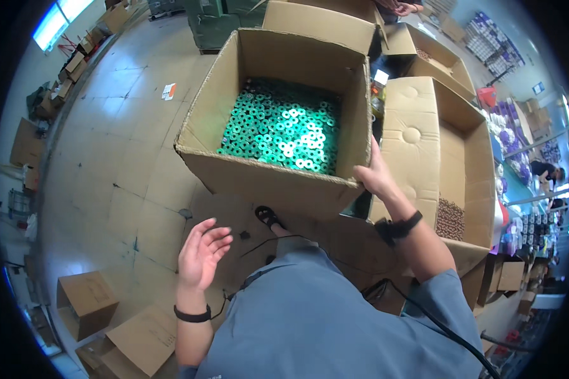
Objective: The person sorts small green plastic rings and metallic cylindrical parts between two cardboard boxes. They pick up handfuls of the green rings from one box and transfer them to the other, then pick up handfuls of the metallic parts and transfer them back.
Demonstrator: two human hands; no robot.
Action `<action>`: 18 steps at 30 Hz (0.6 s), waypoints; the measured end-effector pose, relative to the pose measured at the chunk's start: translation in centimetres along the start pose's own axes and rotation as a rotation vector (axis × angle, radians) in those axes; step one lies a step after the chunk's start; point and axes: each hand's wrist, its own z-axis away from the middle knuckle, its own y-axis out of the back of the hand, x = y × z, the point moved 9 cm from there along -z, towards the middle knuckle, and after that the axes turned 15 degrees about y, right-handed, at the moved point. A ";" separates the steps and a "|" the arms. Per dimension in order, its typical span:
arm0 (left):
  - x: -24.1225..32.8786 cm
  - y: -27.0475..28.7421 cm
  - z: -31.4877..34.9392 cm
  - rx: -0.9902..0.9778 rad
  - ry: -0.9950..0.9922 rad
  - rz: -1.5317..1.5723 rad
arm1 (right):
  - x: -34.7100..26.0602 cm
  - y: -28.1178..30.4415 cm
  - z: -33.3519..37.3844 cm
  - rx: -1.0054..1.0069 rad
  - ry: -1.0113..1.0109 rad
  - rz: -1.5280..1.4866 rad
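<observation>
A large open cardboard box (265,174) stands in front of me. Inside it lies a layer of many small, shiny green round pieces (281,129) with dark centres, like spool ends. My right hand (377,172) grips the box at its near right corner, thumb over the rim and fingers along the outer side. My left hand (201,258) hangs in the air below and left of the box, touching nothing, palm turned inward and fingers apart and slightly curled. Each wrist wears a black band.
To the right stands another open carton (464,145) with small brown pieces (450,220) in its near end. Beyond it is a smaller carton (446,57), near another person's hands (398,7). Cardboard boxes (88,300) lie on the tiled floor (117,170) at lower left. A black cable (446,335) crosses my right side.
</observation>
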 end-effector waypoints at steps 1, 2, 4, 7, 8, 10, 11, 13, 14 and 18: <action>1.0 -1.1 -1.7 -0.032 0.016 -0.084 | 0.2 -0.3 -0.2 0.004 0.041 -0.046; 1.9 -2.2 -3.7 -0.078 0.032 -0.167 | 0.2 -0.4 -0.3 0.015 0.082 -0.081; 3.3 -2.6 -7.2 0.018 0.068 -0.385 | -1.9 -0.6 -0.5 -0.015 0.057 -0.214; 5.6 -3.9 -10.9 0.022 0.025 -0.715 | -6.0 4.3 -2.0 0.077 0.202 0.259; 6.5 -4.4 -12.1 0.004 0.013 -0.803 | -7.9 7.3 -3.6 0.145 0.356 0.321; 7.8 -4.5 -13.5 -0.015 0.113 -0.944 | -13.1 11.7 -7.3 0.108 0.452 0.403; 8.2 -3.9 -13.9 -0.037 0.182 -0.997 | -16.3 12.2 -9.8 0.052 0.392 0.414; 8.8 -4.2 -14.3 -0.096 0.276 -1.081 | -22.5 11.5 -13.7 -0.139 0.474 0.589; 9.4 -4.6 -14.1 -0.126 0.274 -1.059 | -24.6 10.6 -15.6 -0.187 0.598 0.628; 13.4 -7.3 -12.7 -0.246 0.251 -0.744 | -27.6 4.2 -24.5 -0.298 0.784 0.558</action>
